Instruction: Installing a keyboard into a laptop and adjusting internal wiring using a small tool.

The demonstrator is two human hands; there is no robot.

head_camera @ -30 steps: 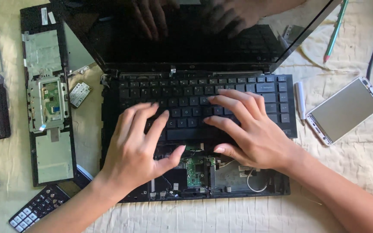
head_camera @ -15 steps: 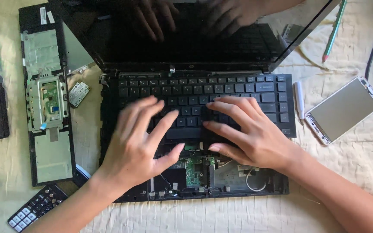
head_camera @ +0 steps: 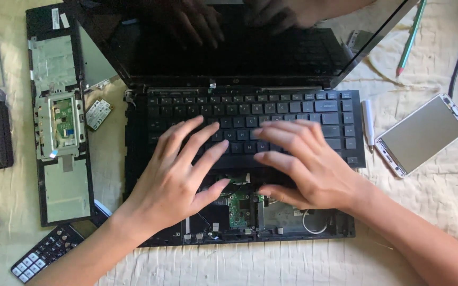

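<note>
Both hands lay spread, fingers splayed flat, on the black keyboard (head_camera: 250,119) of an opened laptop (head_camera: 239,159): the left hand (head_camera: 178,175) over its lower left keys, the right hand (head_camera: 306,167) over the lower middle, hiding part of the exposed green circuit board (head_camera: 238,206) below. The removed palm-rest panel (head_camera: 59,122) lay just left of the laptop, a remote control (head_camera: 46,251) near the left forearm, and a white phone (head_camera: 422,135) and white pen (head_camera: 368,123) lay to the right on the cloth (head_camera: 441,201).

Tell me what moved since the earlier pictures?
Both hands slid a little toward each other on the keyboard: the left hand crept right and up, the right hand drew left, so their fingertips nearly meet. Nothing was picked up or let go. The laptop, removed palm rest panel, phone and remote stayed put.
</note>
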